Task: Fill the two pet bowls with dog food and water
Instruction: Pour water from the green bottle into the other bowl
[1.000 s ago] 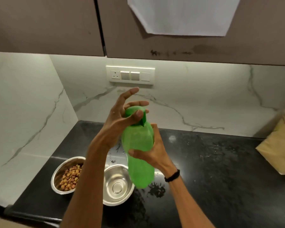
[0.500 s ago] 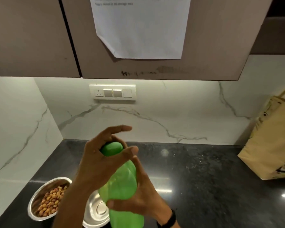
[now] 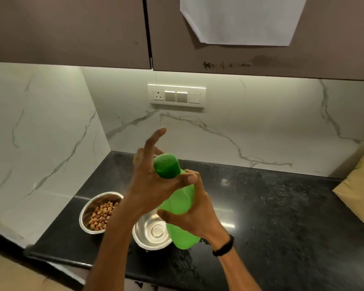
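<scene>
A green plastic bottle (image 3: 180, 204) is held tilted above the counter, its darker green cap (image 3: 166, 169) on top. My right hand (image 3: 198, 211) wraps the bottle's body from the right. My left hand (image 3: 149, 181) grips the cap with thumb and palm, its index finger pointing up. Below stand two steel bowls: the left bowl (image 3: 86, 213) holds brown dog food (image 3: 102, 215), and the right bowl (image 3: 153, 232) shows a bare shiny bottom, partly hidden by my arms and the bottle.
The black stone counter (image 3: 271, 217) runs to the right, wet with drops near the bowls. A brown paper bag (image 3: 359, 190) stands at the right edge. A switch panel (image 3: 177, 95) sits on the marble wall, under cabinets with a taped sheet of paper (image 3: 242, 19).
The camera has tilted up and then back down. The cap's flip lid, open a second ago, now looks closed, with my left hand still on the cap. The bowls have not moved.
</scene>
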